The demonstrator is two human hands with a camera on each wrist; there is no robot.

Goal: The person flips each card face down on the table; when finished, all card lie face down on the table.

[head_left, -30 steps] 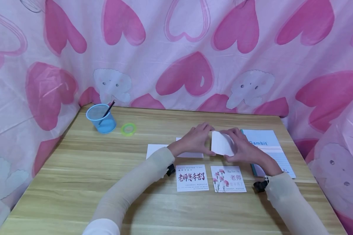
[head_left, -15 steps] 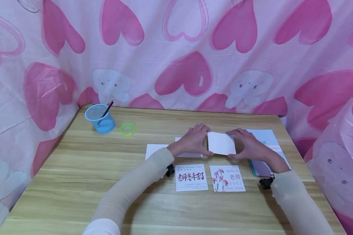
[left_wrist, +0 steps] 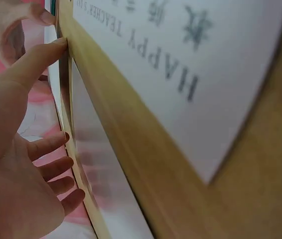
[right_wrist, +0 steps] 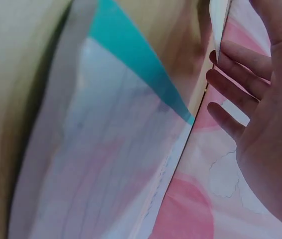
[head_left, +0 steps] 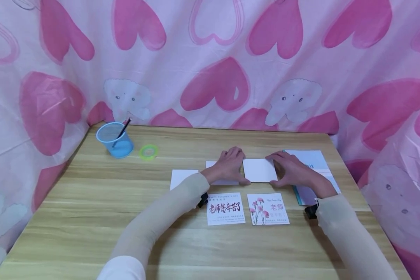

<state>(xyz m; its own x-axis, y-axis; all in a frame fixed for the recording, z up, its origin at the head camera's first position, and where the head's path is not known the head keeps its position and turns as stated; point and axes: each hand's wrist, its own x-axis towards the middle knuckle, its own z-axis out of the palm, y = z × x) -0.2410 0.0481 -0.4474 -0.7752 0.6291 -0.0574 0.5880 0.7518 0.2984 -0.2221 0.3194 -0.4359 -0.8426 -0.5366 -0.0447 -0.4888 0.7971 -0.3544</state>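
Left hand (head_left: 228,167), right hand (head_left: 294,170) grip opposite edges of a blank white square-cornered card (head_left: 260,170). Apparently aligning it over the pale wood-grain bench (head_left: 210,252); next calls for even release.

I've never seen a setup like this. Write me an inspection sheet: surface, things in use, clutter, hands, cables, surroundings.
Surface: wooden table, light grain.
Things in use: first blank card, held; second blank card and third blank card, both partly hidden; lettered card and flower card, side by side, nearer the person.
Clutter: blue cup holding a dark pen; green ring beside it; notebook, partly hidden.
Hands: left hand and right hand grip opposite sides of the first blank card.
Cables: nothing seen.
Surroundings: pink curtain with hearts.
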